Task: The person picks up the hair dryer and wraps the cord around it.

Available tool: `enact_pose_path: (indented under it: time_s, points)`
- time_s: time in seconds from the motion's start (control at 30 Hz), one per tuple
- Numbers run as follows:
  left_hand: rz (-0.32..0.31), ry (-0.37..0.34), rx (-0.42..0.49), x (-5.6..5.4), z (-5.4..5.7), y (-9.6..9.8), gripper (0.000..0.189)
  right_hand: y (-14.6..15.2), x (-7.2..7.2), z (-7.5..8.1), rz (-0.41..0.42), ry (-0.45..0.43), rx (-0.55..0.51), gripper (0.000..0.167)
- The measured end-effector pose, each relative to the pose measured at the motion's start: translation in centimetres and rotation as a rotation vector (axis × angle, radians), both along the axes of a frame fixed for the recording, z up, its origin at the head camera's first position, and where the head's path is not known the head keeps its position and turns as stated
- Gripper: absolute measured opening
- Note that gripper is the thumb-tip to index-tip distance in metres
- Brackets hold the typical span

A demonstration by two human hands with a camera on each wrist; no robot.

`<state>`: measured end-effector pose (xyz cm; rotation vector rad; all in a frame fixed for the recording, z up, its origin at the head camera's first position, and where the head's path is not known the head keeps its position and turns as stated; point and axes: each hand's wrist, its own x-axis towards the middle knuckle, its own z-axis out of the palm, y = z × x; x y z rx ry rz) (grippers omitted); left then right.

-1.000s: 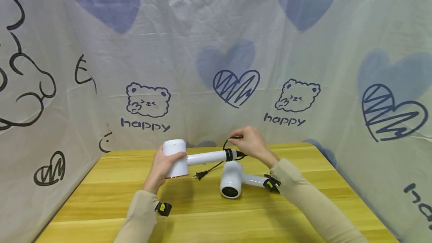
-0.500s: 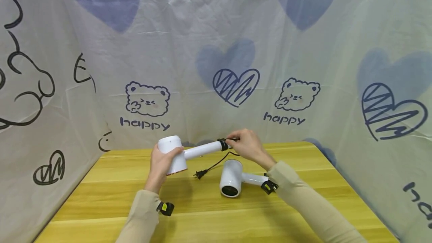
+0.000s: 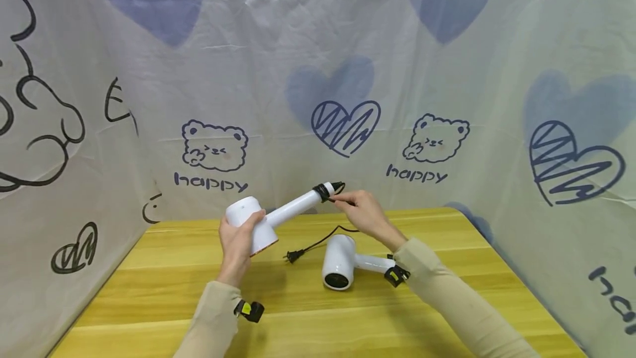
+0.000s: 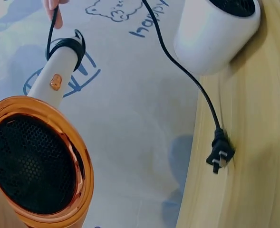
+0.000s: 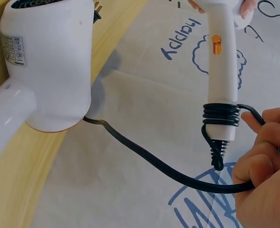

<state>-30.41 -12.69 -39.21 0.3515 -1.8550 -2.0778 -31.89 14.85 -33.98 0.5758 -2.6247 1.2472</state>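
Observation:
My left hand (image 3: 236,241) grips the barrel of a white hair dryer (image 3: 293,209), held up over the table with its handle slanting up to the right. Its copper-ringed grille (image 4: 33,164) faces the left wrist camera. Several turns of black power cord (image 5: 220,115) are wound round the handle's end. Close by that end, my right hand (image 3: 365,211) pinches the cord; in the right wrist view its fingers are curled round it. From this hand the cord's free length runs down to a two-pin plug (image 3: 294,256), low over the table.
A second white hair dryer (image 3: 340,261) lies on the wooden table (image 3: 308,325), below my right wrist, its handle pointing right. A pale printed curtain (image 3: 278,70) stands behind the table and along both sides.
The held dryer's handle has swung upward, its barrel tilting and shifting slightly left. My right hand has carried the cord from above the handle's end to below it.

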Motion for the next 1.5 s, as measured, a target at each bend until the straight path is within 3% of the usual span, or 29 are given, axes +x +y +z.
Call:
enact_pose_path:
  time_s: [0.17, 0.43, 0.63, 0.87, 1.03, 1.17, 1.33, 1.5]
  points:
    - [0.023, 0.013, 0.051, 0.2, -0.4, 0.0, 0.081, 0.1, 0.0, -0.1, 0.043, -0.013, -0.003, 0.031]
    - [0.054, 0.033, 0.194, -0.2, -0.7, 0.6, 0.068, 0.7, -0.6, 0.2, 0.123, -0.065, -0.112, 0.030]
    - [0.028, 0.032, 0.322, -0.6, -0.3, 0.7, 0.064, 1.3, -0.7, 0.8, 0.125, -0.101, -0.135, 0.027]
    - [-0.063, -0.052, 0.453, -0.3, -0.1, 0.6, 0.067, 1.9, -1.2, 0.6, 0.147, -0.188, -0.116, 0.025]
    - [-0.133, -0.053, 0.570, -0.2, 0.0, 0.5, 0.062, 2.5, -1.9, 0.5, 0.176, -0.281, -0.141, 0.030]
    - [-0.218, -0.056, 0.625, -0.3, 0.1, 0.2, 0.055, 3.3, -2.5, 0.5, 0.139, -0.321, -0.107, 0.029]
    - [-0.355, -0.053, 0.652, -0.2, 0.3, -0.2, 0.041, 4.1, -3.2, 0.4, 0.081, -0.360, -0.082, 0.029]
    - [-0.443, -0.076, 0.606, 0.2, 0.4, -0.3, 0.042, 4.4, -3.8, 0.3, 0.058, -0.363, -0.058, 0.031]
